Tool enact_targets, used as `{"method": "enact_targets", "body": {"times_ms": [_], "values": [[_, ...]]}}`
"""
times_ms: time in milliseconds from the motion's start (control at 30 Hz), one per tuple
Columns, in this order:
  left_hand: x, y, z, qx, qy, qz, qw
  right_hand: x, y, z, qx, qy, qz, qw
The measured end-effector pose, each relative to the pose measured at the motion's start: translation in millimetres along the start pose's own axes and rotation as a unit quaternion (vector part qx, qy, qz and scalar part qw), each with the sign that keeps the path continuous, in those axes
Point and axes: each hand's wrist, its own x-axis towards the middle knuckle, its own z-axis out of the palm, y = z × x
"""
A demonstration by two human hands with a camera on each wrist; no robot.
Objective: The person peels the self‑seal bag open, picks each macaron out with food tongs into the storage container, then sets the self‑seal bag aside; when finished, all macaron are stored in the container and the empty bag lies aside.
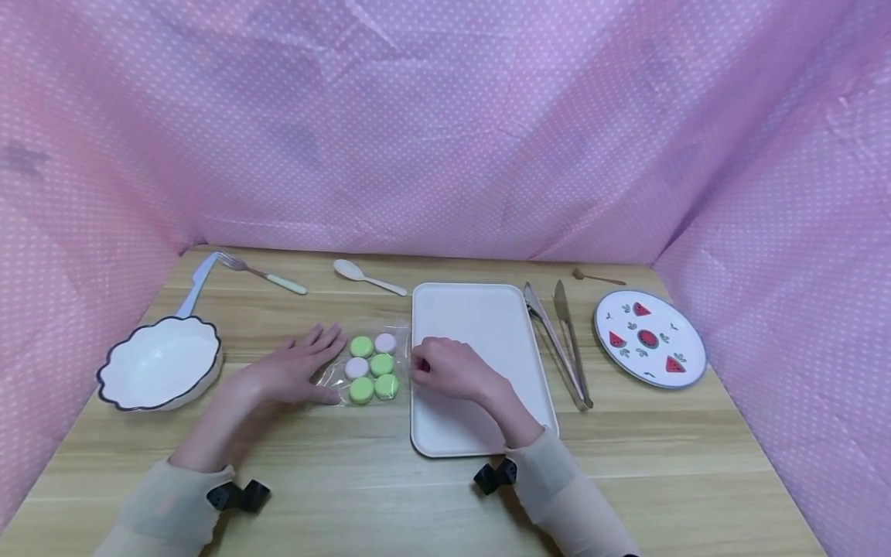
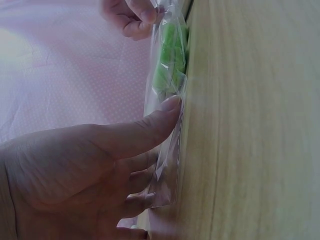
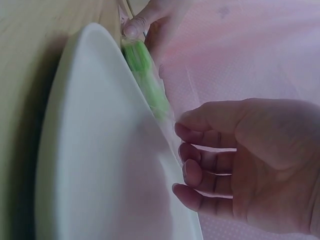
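A clear plastic bag (image 1: 336,376) lies on the table left of the white tray (image 1: 468,309), with several green and pale pink macarons (image 1: 382,364) inside it. My left hand (image 1: 292,373) rests at the bag's left end, fingers spread and fairly straight; its thumb (image 2: 157,122) touches the bag's near edge. Over the tray's left rim, my right hand (image 1: 452,367) pinches the bag's right edge between thumb and forefinger. In the right wrist view, the other fingers (image 3: 192,172) of that hand curl loosely above the tray.
A scalloped white bowl (image 1: 160,363) stands at the left, near a pale blue knife (image 1: 198,282) and a fork (image 1: 261,274). Behind the bag lies a spoon (image 1: 369,278). Right of the tray are metal tongs (image 1: 567,348), a honey dipper (image 1: 597,278) and a watermelon-patterned plate (image 1: 668,317).
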Motion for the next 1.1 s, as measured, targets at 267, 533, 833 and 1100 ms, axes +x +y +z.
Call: {"method": "enact_targets", "body": {"times_ms": [267, 533, 833, 1100], "values": [[-1.8, -3.2, 0.8, -0.005, 0.0, -0.003, 1.0, 16, -9, 2.2, 0.016, 0.009, 0.009, 1.0], [-1.7, 0.4, 0.7, -0.001, 0.003, 0.001, 1.0, 23, -10, 2.8, -0.005, 0.003, 0.02, 1.0], [-1.7, 2.9, -2.9, -0.005, 0.0, -0.001, 1.0, 17, 1, 0.9, -0.021, 0.017, 0.038, 0.999], [-1.6, 2.5, -2.1, -0.006, -0.004, -0.003, 1.0, 16, 6, 1.3, -0.017, 0.015, 0.04, 0.999]]}}
